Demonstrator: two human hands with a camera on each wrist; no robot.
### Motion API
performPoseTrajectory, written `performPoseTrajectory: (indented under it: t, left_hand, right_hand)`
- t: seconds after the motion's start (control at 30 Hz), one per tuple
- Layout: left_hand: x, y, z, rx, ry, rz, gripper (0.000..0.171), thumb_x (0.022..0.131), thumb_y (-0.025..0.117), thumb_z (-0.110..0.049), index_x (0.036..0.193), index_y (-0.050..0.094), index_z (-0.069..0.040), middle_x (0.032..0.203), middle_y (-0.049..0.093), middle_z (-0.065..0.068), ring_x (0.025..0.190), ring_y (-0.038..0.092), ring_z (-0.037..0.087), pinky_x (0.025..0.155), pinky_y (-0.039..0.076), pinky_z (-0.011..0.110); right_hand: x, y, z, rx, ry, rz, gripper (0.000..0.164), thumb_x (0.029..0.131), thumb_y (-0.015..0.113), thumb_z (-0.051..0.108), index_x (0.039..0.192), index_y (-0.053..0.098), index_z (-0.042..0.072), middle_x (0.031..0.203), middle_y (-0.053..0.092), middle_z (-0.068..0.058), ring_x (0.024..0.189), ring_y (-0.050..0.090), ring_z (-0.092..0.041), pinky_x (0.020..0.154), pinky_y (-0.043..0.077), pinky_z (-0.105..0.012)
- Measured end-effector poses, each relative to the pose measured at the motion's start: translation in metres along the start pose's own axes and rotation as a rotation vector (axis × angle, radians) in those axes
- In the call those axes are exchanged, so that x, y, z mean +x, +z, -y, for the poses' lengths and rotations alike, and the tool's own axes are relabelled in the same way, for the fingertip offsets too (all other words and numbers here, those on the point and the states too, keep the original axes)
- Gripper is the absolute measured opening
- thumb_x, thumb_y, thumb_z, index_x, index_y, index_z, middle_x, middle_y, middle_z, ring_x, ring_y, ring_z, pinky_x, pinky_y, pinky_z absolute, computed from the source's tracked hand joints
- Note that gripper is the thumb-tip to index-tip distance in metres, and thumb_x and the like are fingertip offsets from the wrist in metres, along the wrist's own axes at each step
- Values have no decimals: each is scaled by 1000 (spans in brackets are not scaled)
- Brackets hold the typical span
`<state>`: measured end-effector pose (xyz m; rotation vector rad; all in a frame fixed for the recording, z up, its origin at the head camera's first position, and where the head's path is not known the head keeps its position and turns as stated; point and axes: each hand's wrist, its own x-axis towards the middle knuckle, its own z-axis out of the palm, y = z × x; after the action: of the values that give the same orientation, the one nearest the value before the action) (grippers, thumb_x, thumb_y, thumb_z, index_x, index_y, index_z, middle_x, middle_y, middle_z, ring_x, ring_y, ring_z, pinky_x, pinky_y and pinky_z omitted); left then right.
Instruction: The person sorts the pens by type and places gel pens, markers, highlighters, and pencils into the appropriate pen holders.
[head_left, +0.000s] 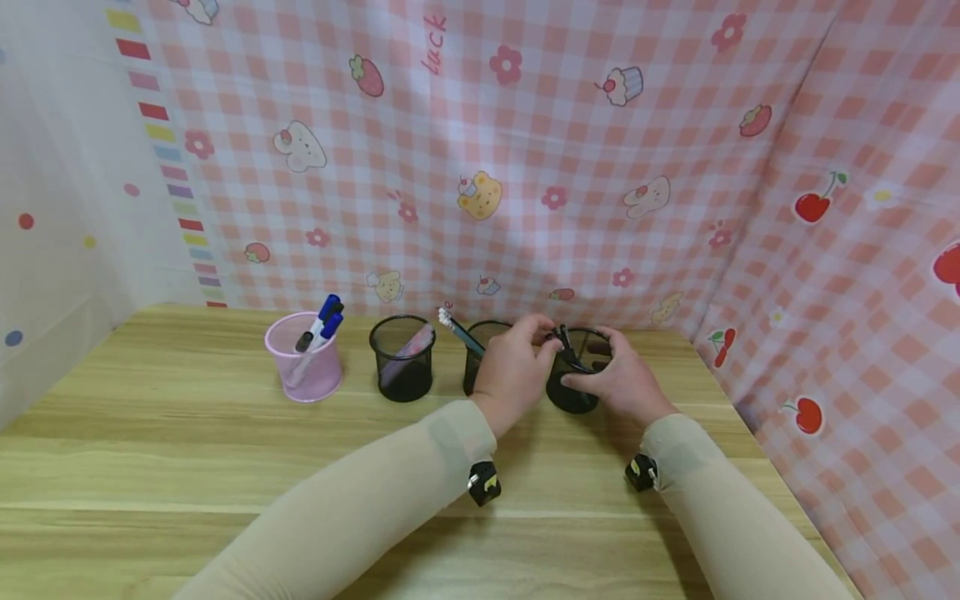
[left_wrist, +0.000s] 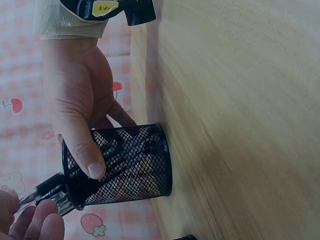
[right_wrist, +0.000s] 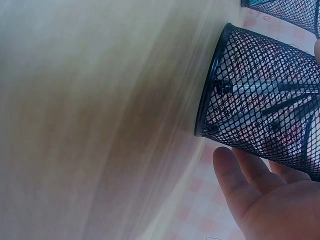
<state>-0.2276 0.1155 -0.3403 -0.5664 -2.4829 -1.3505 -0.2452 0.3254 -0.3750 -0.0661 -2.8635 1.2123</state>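
Note:
The rightmost black mesh pen cup (head_left: pixel 572 397) stands upright on the table. My right hand (head_left: pixel 630 385) holds it from the right, thumb across the near side and fingers round the far side. Several black pens (left_wrist: pixel 52 189) stick out of its top and show through the mesh (right_wrist: pixel 265 95) in the right wrist view. My left hand (head_left: pixel 517 360) pinches the tops of pens at the rim with thumb and fingertips. Behind this hand, partly hidden, is another black mesh cup (head_left: pixel 489 325) with dark green pencils (head_left: pixel 463 333) leaning left.
Further left stand a black mesh cup (head_left: pixel 405 385) with a pinkish item inside and a pink cup (head_left: pixel 311 379) with several markers (head_left: pixel 324 327). Checked cloth (head_left: pixel 555 142) hangs behind the wooden table (head_left: pixel 225 467) and along its right edge.

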Motion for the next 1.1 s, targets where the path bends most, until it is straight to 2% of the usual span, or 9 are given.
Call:
performPoseTrajectory:
  t: [0.13,0.23,0.4,0.67,0.9,1.1]
  left_hand:
    - [1,2,0,11,-5,13,28,107,63,-30,132,67,-18,120,79,2,86,76,13,69,56,27]
    - [1,2,0,13,-14,26,28,108,62,-30,132,67,-18,121,79,1,82,74,11,68,55,26]
    - [0,1,-1,7,-30,40,28,107,63,-31,132,67,-18,121,79,0,87,75,11,71,57,28]
    - [-5,-2,-2,16,-13,69,31,107,63,-32,134,66,-17,122,78,-1,94,76,13,77,60,30]
    - [-12,-8,-3,43,0,131,35,107,62,-37,137,64,-19,128,76,-1,100,76,13,83,61,32]
    - [-18,-17,-2,72,17,206,42,107,60,-40,143,62,-17,138,72,0,116,74,18,96,61,39]
  right_hand:
    - [0,0,0,-6,5,-1,111,83,89,42,165,22,8,161,45,-20,146,44,-43,120,38,-59]
    - [-1,-1,2,-10,10,0,112,83,89,42,165,22,8,161,44,-22,146,43,-43,121,37,-60]
    - [-2,-1,3,-18,21,0,113,82,89,44,166,21,9,162,41,-24,146,43,-43,121,37,-60]
    - [-2,-1,3,3,22,0,115,80,90,48,165,23,8,161,43,-23,145,44,-42,120,38,-59]
    - [-1,1,3,10,6,-6,116,79,91,49,164,24,7,159,45,-23,144,45,-40,120,39,-58]
    - [-2,0,3,15,7,-6,118,79,90,52,165,23,8,161,44,-22,146,44,-41,120,39,-58]
